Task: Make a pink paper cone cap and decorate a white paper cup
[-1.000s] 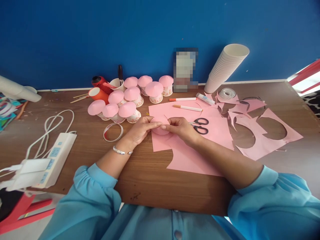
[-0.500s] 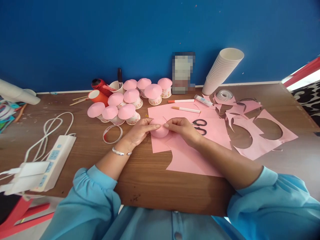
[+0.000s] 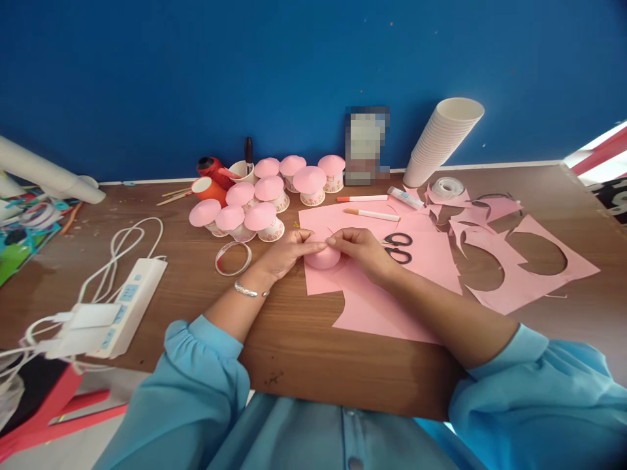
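Note:
Between my two hands is a pink paper circle [image 3: 324, 258], its upper edge pinched so that it curves. My left hand [image 3: 292, 253] is closed on its left side, thumb on top. From the right, my right hand [image 3: 360, 249] grips the same circle, and the two thumb tips nearly meet. The fingers beneath the paper are hidden. Under the hands lie large pink paper sheets [image 3: 386, 307], with black-handled scissors [image 3: 399, 255] just right of my right hand. A tape roll [image 3: 233, 259] lies flat left of my left hand.
Several paper cups with pink cone tops [image 3: 261, 218] stand at the back left. Stacked white cups [image 3: 441, 143] lean near the wall. Markers [image 3: 372, 214], a glue stick [image 3: 405, 198] and cut paper scraps [image 3: 509, 261] lie right. A power strip [image 3: 130, 307] with cables sits left.
The camera view has turned slightly left, so everything sits further right in the picture. Both hands keep the same pinch on the pink paper circle, thumbs slightly closer together.

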The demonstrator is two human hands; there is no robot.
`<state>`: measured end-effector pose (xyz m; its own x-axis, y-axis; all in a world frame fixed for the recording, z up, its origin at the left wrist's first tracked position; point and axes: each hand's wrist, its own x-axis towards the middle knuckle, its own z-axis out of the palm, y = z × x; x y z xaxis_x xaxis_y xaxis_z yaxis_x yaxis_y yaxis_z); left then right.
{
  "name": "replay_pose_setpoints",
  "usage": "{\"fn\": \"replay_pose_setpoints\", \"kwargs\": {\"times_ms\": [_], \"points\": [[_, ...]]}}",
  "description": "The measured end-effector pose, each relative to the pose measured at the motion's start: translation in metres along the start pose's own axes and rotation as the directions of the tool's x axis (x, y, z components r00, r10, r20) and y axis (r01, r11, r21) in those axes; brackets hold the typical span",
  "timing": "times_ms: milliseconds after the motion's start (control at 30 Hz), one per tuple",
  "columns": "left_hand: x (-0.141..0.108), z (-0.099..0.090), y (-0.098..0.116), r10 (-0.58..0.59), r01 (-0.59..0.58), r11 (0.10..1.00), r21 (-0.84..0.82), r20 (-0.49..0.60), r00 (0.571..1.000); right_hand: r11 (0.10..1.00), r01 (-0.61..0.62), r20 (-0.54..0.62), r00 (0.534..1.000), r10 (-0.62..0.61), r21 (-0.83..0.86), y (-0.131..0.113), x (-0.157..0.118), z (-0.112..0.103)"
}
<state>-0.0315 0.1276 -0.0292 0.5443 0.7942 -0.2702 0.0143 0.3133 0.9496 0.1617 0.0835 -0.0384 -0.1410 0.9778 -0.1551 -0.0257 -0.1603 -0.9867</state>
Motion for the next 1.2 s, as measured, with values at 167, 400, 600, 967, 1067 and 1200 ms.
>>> {"fn": "replay_pose_setpoints", "kwargs": {"times_ms": [167, 400, 600, 967, 1067, 1200], "points": [[0.000, 0.001, 0.000, -0.014, 0.015, 1.000, -0.018, 0.021, 1.000, 0.999, 0.003, -0.010, 1.000, -0.004, -0.048, 0.005, 0.001, -0.003], [0.001, 0.003, -0.002, 0.032, -0.032, 0.999, 0.011, 0.010, 0.999, 0.989, 0.085, -0.024, 0.996, -0.089, -0.120, 0.012, 0.004, 0.000], [0.001, 0.001, -0.001, 0.056, -0.056, 0.998, 0.004, 0.022, 0.998, 0.979, 0.133, -0.033, 0.990, -0.140, -0.156, 0.017, 0.004, 0.003], [0.002, -0.002, 0.000, 0.029, -0.028, 0.999, -0.016, 0.057, 0.998, 0.977, 0.178, -0.017, 0.983, -0.181, -0.118, 0.021, 0.006, -0.001], [0.003, -0.003, 0.000, 0.022, -0.021, 1.000, -0.016, 0.054, 0.998, 0.979, 0.180, -0.005, 0.983, -0.181, -0.097, 0.022, 0.006, -0.003], [0.002, -0.003, 0.000, 0.026, -0.025, 1.000, -0.017, 0.060, 0.998, 0.980, 0.187, -0.006, 0.982, -0.188, -0.069, 0.022, 0.007, -0.005]]}}
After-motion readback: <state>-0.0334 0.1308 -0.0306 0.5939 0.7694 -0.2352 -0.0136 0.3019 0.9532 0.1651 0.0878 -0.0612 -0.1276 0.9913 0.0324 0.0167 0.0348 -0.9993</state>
